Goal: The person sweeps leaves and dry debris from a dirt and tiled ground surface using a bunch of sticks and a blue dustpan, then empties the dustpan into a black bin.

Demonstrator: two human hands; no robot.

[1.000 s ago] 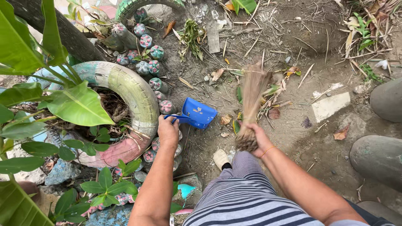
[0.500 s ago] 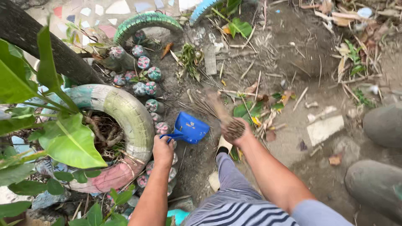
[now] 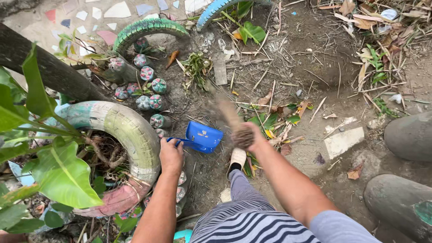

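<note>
My left hand (image 3: 171, 156) grips the handle of a blue dustpan (image 3: 201, 136) that rests on the dirt just right of a painted tyre planter (image 3: 127, 130). My right hand (image 3: 249, 136) is closed on the bound end of a small straw hand broom (image 3: 229, 116), which is blurred and angled up and left, its bristles above the dustpan. Green and dry leaves (image 3: 279, 120) lie on the ground just right of the broom. My foot in a white shoe (image 3: 237, 158) and a striped trouser leg (image 3: 245, 211) are below the dustpan.
A row of upturned painted bottles (image 3: 148, 90) edges the tyre planter. Two more half-buried tyres (image 3: 146, 29) stand at the back. Broad-leaved plants (image 3: 40, 148) fill the left. Large grey stones (image 3: 407, 137) sit at the right, with a flat pale stone (image 3: 343, 141) and scattered twigs.
The broom has swung left toward the dustpan, its bristles now blurred above the pan. The dustpan stays in about the same spot beside the tyre, held by my left hand.
</note>
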